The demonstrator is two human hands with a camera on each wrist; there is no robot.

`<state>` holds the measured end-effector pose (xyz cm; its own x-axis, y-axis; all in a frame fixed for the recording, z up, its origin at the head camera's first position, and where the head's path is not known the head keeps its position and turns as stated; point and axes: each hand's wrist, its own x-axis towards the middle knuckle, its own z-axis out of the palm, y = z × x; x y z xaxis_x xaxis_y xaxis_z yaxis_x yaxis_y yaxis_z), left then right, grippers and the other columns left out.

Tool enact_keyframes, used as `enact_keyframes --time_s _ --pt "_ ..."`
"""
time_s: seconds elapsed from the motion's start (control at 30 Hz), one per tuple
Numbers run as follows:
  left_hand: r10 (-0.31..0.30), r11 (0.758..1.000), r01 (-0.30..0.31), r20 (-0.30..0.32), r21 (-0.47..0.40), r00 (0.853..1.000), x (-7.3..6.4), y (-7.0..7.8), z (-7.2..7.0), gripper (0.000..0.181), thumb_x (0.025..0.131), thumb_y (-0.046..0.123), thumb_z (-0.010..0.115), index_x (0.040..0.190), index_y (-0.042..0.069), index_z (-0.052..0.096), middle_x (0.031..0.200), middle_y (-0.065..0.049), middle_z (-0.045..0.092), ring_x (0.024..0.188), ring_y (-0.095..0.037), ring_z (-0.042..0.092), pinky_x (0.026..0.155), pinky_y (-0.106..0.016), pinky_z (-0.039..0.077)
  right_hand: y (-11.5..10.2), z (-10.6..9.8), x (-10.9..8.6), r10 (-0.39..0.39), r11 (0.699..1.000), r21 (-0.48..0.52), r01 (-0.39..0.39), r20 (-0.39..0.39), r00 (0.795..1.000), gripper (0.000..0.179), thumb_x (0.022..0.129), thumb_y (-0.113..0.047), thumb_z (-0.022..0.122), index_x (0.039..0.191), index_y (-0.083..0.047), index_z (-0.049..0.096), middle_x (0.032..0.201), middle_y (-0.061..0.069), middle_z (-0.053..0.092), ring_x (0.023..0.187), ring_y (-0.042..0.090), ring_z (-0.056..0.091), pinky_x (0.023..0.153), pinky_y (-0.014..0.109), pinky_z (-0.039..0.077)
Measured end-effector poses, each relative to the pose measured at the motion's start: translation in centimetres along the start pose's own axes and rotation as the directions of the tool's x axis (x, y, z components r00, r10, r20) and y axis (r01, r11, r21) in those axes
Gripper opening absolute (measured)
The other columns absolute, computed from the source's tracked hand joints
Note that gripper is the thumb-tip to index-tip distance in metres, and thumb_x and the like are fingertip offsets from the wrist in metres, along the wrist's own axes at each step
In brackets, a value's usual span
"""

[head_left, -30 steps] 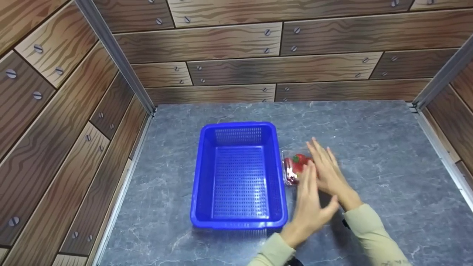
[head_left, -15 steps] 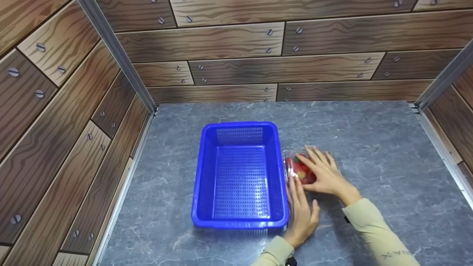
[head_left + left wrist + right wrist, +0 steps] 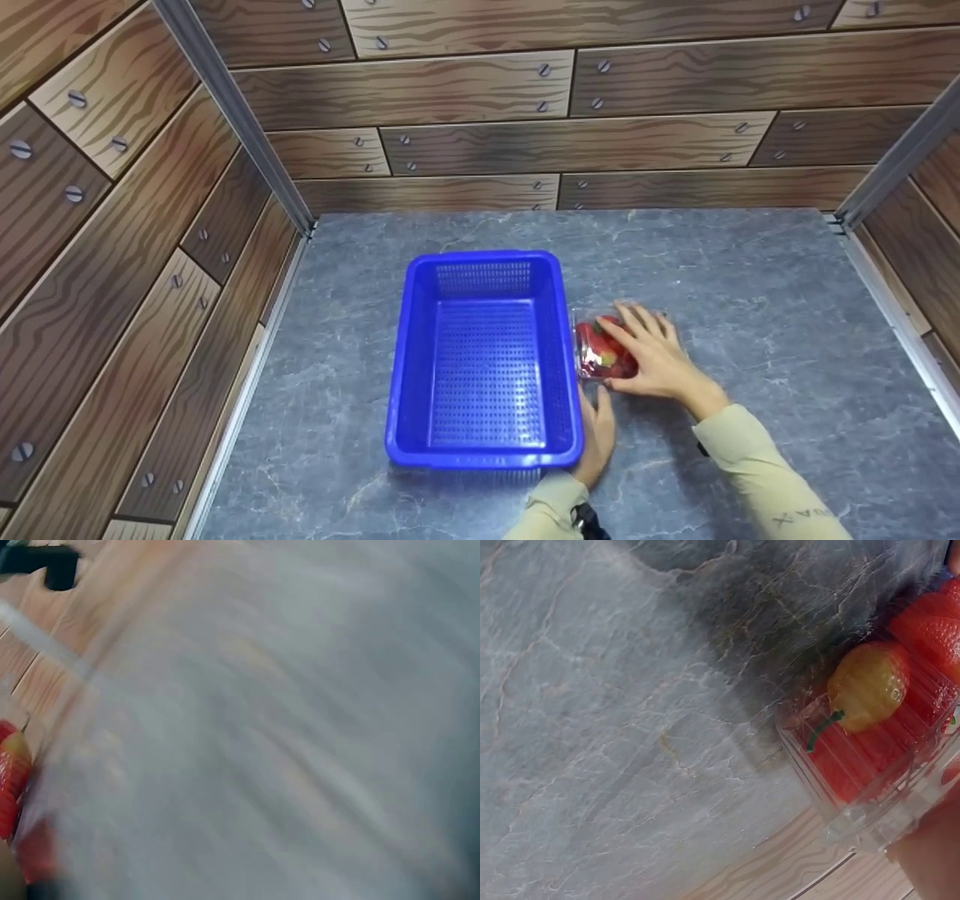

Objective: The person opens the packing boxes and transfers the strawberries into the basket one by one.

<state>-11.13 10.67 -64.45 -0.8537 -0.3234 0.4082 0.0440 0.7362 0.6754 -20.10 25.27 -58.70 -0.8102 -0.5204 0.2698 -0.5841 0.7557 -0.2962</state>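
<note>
A clear plastic box (image 3: 581, 367) of red strawberries (image 3: 600, 352) stands on the marbled tabletop, just right of the blue basket. My right hand (image 3: 656, 369) grips it from above and the right, thumb at the near edge and fingers spread over the lid. In the right wrist view the box (image 3: 874, 814) shows a pale yellow strawberry (image 3: 870, 686) among the red ones. My left hand (image 3: 598, 439) is low beside the basket's right wall, thumb straight, most fingers hidden by the rim. The left wrist view is badly blurred, with strawberries (image 3: 11, 772) at its left edge.
The blue basket (image 3: 484, 459), with perforated walls and floor, stands left of both hands. Wood-patterned walls (image 3: 480, 90) with metal corner strips (image 3: 240, 112) enclose the tabletop (image 3: 772, 315) at the back and sides.
My right hand has spread and settled onto the strawberry box. The left hand has moved left and down from near the box to beside the basket's right wall. The basket stays put.
</note>
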Motion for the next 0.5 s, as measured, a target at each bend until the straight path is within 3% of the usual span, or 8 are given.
enact_keyframes --time_s 0.1,0.2,0.27,0.5 --pt "-0.123 0.981 0.136 0.093 -0.139 0.988 0.5 0.5 -0.1 0.076 0.095 0.035 0.061 0.156 0.006 0.028 0.159 -0.014 0.031 0.146 -0.029 0.029 0.117 -0.050 0.025 0.1 -0.1 0.1 0.004 1.000 0.014 -0.004 -0.004 1.000 0.095 0.066 -0.050 0.075 0.148 -0.011 0.047 0.154 0.026 0.034 0.138 0.051 0.028 0.108 0.074 0.013" --pt "-0.174 0.950 0.204 0.142 -0.237 0.974 0.6 0.8 0.3 0.080 0.095 0.035 0.061 0.158 0.006 0.020 0.162 -0.012 0.024 0.148 -0.026 0.021 0.119 -0.046 0.020 0.2 -0.3 0.2 0.003 0.999 0.035 -0.003 0.000 1.000 0.091 0.067 -0.044 0.075 0.148 -0.012 0.047 0.154 0.025 0.034 0.138 0.051 0.029 0.106 0.074 0.016" --pt "-0.176 0.947 0.203 0.127 -0.248 0.976 0.6 0.8 0.7 0.084 0.094 0.037 0.062 0.158 0.005 0.018 0.162 -0.013 0.023 0.149 -0.026 0.020 0.120 -0.045 0.018 0.2 -0.3 0.2 0.001 0.999 0.052 -0.002 0.008 1.000 0.090 0.067 -0.042 0.075 0.148 -0.012 0.047 0.154 0.025 0.034 0.138 0.050 0.029 0.105 0.075 0.018" --pt "-0.138 0.974 0.145 0.052 -0.175 0.989 0.4 0.4 1.2 0.091 0.090 0.043 0.066 0.158 0.006 0.018 0.162 -0.013 0.025 0.148 -0.027 0.022 0.119 -0.045 0.018 0.4 -0.5 0.0 -0.006 0.996 0.094 0.003 0.038 0.999 0.095 0.069 -0.052 0.076 0.149 -0.012 0.045 0.156 0.026 0.030 0.139 0.051 0.025 0.104 0.076 0.016"
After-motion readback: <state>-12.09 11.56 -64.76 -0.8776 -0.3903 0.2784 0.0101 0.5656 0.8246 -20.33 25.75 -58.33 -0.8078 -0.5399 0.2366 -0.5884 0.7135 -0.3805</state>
